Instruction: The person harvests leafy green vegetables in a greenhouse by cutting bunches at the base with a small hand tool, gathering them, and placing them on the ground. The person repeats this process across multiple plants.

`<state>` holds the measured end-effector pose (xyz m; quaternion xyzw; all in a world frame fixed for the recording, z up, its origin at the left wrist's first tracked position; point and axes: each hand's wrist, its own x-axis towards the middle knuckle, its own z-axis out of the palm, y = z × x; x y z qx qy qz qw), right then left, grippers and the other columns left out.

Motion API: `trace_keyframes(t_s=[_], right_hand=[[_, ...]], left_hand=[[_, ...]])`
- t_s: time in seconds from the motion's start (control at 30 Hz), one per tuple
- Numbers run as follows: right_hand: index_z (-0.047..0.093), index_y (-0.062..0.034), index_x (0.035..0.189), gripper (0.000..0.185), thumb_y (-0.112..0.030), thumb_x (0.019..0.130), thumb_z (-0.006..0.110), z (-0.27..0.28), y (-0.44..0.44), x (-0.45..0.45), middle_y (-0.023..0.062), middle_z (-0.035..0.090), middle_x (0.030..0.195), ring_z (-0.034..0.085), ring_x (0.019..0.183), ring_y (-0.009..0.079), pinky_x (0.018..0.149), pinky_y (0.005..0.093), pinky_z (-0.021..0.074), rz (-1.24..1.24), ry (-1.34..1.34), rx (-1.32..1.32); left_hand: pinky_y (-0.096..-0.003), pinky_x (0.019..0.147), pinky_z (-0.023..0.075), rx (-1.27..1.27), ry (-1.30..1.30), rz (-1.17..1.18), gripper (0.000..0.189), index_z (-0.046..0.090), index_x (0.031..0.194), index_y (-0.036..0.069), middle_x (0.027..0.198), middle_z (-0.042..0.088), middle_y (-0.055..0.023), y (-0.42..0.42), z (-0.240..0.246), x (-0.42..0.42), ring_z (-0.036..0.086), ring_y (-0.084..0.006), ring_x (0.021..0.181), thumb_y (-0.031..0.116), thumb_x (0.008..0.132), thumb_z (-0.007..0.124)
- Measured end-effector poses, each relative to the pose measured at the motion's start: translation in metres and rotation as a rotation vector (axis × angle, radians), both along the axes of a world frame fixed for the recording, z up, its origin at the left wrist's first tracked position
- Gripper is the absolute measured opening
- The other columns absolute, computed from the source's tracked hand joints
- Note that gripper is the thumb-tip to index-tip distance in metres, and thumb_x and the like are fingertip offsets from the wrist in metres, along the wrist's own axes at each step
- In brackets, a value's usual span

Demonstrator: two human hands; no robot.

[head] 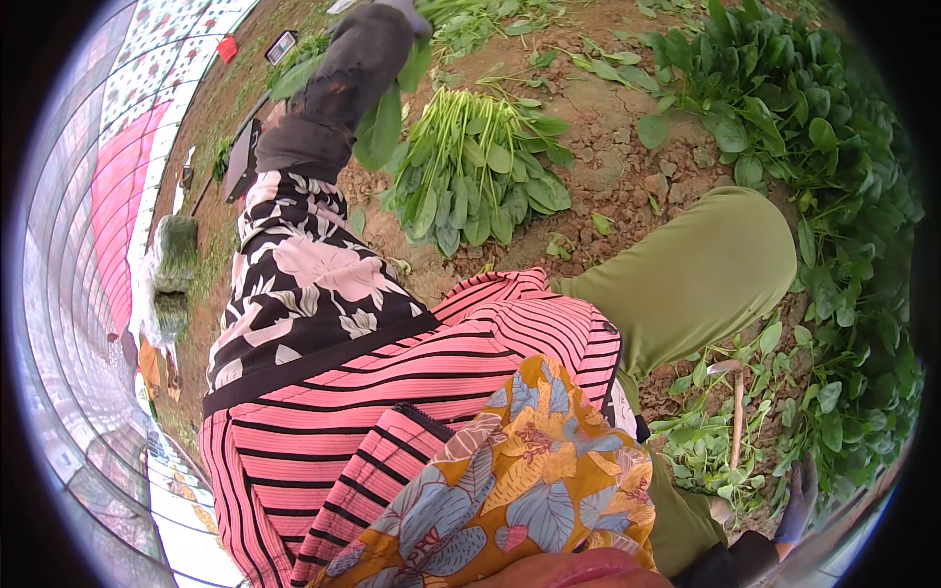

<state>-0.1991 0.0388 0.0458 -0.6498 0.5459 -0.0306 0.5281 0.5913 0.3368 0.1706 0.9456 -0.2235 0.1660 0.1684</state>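
Note:
My left hand (403, 13), in a lilac-grey glove with a dark, soiled cuff, is at the top edge, its fingers partly cut off. Large spinach-like leaves (381, 128) hang out on both sides of its wrist, apparently gripped in it. Below and right of it, a bunch of cut leafy greens (474, 173) lies on the soil, pale stems towards the top, leaves towards me. My right hand (800, 491), gloved, is low at the right by the growing plants, fingers extended, nothing seen in it. A wooden-handled hand hoe (737, 419) lies on loose greens just left of it.
Dense growing leafy greens (831, 242) line the right side. My green-trousered knee (728, 257) juts over cracked soil (610, 140). At the left are a dark box (242, 162), a device with a screen (281, 48), bundled greens (176, 246) and a curved plastic greenhouse wall (73, 279).

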Motion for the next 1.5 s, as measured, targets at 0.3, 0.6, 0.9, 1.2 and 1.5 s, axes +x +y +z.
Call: trace_keyframes(t_s=[0.3,0.6,0.9,1.2,1.5], right_hand=[[0.041,0.0002,0.141,0.051,-0.02,0.097,0.055,0.002,0.021,0.016,0.0123,0.052,0.135,0.053,0.116,0.0195,0.1,0.0322,0.0403,0.073,0.032,-0.008],[0.046,0.0014,0.137,0.048,-0.017,0.094,0.058,0.035,0.078,-0.012,0.0117,0.054,0.132,0.054,0.115,0.0186,0.096,0.0299,0.044,-0.098,0.151,0.073],[0.053,-0.0009,0.132,0.046,-0.01,0.088,0.065,0.062,0.059,-0.028,0.0069,0.063,0.109,0.058,0.098,0.0143,0.089,0.0281,0.0463,-0.083,0.178,-0.166],[0.064,-0.0018,0.113,0.045,0.003,0.069,0.066,-0.032,0.047,-0.038,0.0097,0.068,0.103,0.061,0.08,0.0157,0.074,0.0288,0.0503,-0.118,0.14,-0.484],[0.054,-0.0045,0.13,0.052,-0.025,0.084,0.063,-0.217,0.018,-0.032,0.0187,0.055,0.133,0.052,0.123,0.0343,0.1,0.0417,0.0435,-0.088,0.303,-0.131]], left_hand=[[-0.0494,0.104,0.0393,0.578,0.528,0.527,0.1,0.024,0.148,0.01,0.141,0.043,-0.015,0.119,-0.144,0.008,0.044,-0.0323,0.129,0.054,0.073,0.074],[-0.0593,0.104,0.0367,0.202,0.593,0.733,0.119,0.0,0.153,0.024,0.156,0.019,-0.0146,0.127,-0.263,0.044,0.034,-0.0409,0.135,0.052,0.069,0.08],[-0.0523,0.101,0.0422,0.315,0.478,0.651,0.112,0.009,0.153,0.018,0.149,0.034,-0.0167,0.117,-0.281,0.021,0.042,-0.0377,0.131,0.047,0.071,0.081],[-0.0483,0.112,0.0305,0.152,0.481,0.636,0.125,0.002,0.152,0.011,0.154,0.023,-0.0202,0.146,-0.231,0.033,0.027,-0.036,0.141,0.049,0.065,0.084],[-0.0398,0.109,0.0342,0.268,0.359,0.278,0.097,0.019,0.149,0.001,0.148,0.035,-0.0233,0.105,-0.18,0.02,0.035,-0.0371,0.137,0.04,0.079,0.075]])
